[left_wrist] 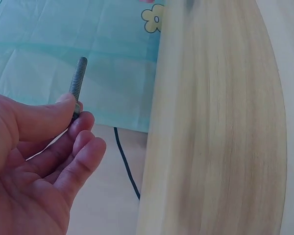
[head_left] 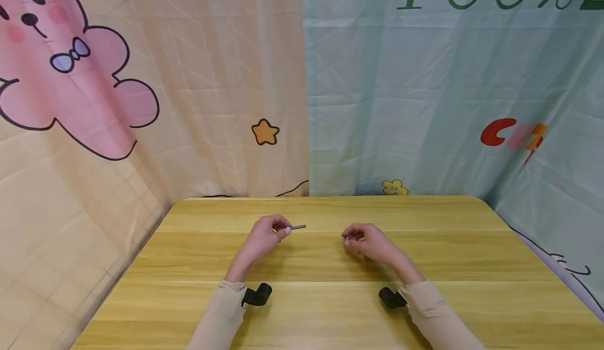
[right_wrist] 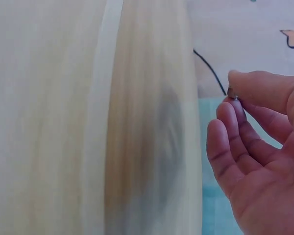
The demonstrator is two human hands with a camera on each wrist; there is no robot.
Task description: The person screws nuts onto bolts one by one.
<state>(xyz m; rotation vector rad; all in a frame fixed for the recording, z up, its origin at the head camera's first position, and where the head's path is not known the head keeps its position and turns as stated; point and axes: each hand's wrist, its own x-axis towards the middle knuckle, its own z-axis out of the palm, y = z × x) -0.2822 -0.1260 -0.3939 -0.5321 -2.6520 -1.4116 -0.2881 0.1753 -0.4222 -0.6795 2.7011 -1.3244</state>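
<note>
1. Over the left half of the yellow wooden table, the left hand pinches a slim grey threaded metal rod, thumb against fingers.
2. Over its right half, the right hand likewise pinches a tiny, mostly hidden metallic piece.

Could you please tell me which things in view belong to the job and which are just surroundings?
In the job:
threaded rod, in the left hand
small metallic piece, mostly hidden, in the right hand

Surroundings:
wooden table
patterned curtains
black wrist devices

Grey threaded bolt, pinched at one end, well apart from tiny part-hidden metal piece.
</note>
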